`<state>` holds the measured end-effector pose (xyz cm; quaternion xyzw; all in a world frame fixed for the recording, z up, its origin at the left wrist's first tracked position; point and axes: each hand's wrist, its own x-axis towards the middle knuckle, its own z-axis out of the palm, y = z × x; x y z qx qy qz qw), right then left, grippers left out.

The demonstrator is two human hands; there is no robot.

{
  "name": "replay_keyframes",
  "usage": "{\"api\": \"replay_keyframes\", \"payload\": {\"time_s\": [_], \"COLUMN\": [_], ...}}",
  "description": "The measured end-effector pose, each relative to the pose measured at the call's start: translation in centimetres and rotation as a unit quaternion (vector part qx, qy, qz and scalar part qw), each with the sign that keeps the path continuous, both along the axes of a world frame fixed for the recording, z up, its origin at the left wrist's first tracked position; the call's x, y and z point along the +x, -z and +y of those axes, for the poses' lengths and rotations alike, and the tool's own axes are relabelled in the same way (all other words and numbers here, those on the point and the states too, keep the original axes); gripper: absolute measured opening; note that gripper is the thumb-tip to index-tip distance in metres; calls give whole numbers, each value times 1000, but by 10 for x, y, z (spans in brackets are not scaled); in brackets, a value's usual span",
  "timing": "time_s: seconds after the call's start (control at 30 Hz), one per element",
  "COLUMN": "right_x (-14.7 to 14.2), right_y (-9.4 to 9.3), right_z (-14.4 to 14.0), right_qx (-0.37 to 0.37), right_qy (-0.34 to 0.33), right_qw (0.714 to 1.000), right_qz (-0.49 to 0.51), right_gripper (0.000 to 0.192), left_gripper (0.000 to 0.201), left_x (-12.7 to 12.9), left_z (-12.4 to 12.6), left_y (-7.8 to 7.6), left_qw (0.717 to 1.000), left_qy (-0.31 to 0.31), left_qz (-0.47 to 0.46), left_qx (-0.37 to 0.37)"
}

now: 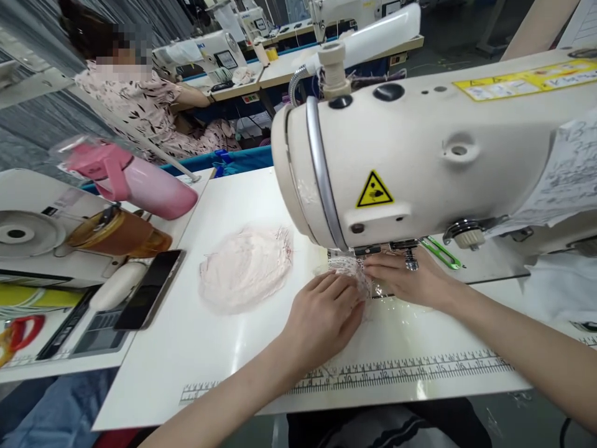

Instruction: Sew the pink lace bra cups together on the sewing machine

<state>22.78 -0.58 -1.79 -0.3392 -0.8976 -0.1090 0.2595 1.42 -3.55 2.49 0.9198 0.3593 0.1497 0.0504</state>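
A small piece of pale lace fabric [347, 266] lies under the head of a white sewing machine [401, 162], by the needle area. My left hand [326, 314] is closed on the near left part of this lace, its fingers curled. From the other side, my right hand [410, 279] holds the lace's right edge with its fingers pressed together; metal parts of the machine partly cover that hand. To the left, a round heap of pale pink lace [247, 267] rests on the white tabletop [224, 367].
A printed ruler [396, 375] runs along the front edge. Behind my right hand lies a green thread snipper [441, 252]. Leftward are a phone [150, 290], an amber cup [119, 233] and a pink bottle [135, 177]. A co-worker [140, 106] sits beyond.
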Motion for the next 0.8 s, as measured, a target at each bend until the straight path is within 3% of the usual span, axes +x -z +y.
{"api": "replay_keyframes", "payload": {"time_s": [0.2,0.33,0.5,0.8], "right_x": [3,4,3,4], "right_y": [-3,-6,1,10], "right_z": [1,1,-2,-8], "right_qx": [-30,-41,-98,-139], "right_qy": [7,-8,67,88], "right_qw": [999,999,990,986], "right_qz": [-26,-23,-81,-29], "right_gripper": [31,34,47,41], "left_gripper": [37,35,37,59], "left_x": [3,3,0,-1], "left_z": [9,14,16,12], "left_y": [14,15,13,13], "left_qw": [995,995,995,994], "left_qy": [-8,-7,2,10], "left_qz": [66,72,71,101], "left_qx": [73,74,76,44]}}
